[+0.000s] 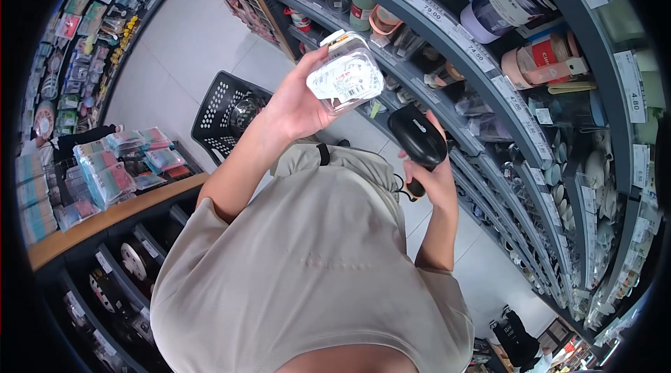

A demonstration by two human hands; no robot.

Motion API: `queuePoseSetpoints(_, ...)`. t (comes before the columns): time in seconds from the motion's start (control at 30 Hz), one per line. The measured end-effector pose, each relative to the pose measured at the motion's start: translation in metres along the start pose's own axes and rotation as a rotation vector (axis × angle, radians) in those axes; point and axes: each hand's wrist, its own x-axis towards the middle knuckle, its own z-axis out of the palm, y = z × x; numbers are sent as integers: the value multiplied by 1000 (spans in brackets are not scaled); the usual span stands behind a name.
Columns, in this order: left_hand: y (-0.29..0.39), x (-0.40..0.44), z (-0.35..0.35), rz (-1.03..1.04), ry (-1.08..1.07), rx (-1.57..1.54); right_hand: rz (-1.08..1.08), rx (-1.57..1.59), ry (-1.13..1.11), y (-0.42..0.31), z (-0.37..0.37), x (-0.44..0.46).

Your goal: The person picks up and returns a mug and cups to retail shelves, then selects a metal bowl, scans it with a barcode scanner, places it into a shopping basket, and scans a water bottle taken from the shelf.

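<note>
In the head view, my left hand [299,93] grips a clear plastic food container [365,97] by its left side. The container is tilted, and a white label with a barcode faces me. To its lower right, my right hand [435,176] is closed around the handle of a black handheld barcode scanner [417,137]. The scanner's rounded head points up and left, apart from the container. A bit of yellow trim and a dark loop show at the lower end of its handle.
A black shopping basket [210,118] with a clear item inside stands on the tiled floor. Curved shelves [447,13] of cups and tableware run along the right. A wood-edged display [115,219] with packaged goods is at left. Another person [517,338] appears at lower right.
</note>
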Motion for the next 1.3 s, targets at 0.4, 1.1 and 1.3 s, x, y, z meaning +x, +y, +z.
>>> queuePoseSetpoints(0.4,5,-2,3,-88,-123,41,747,-631,349,308,-121,23)
queuePoseSetpoints(1.1,9,-2,6,-87,-4,151,585,-1347,-1016,147,-67,35)
queuePoseSetpoints(1.3,8,-1,-1,-83,85,132,401,-907,-906,157,-67,47)
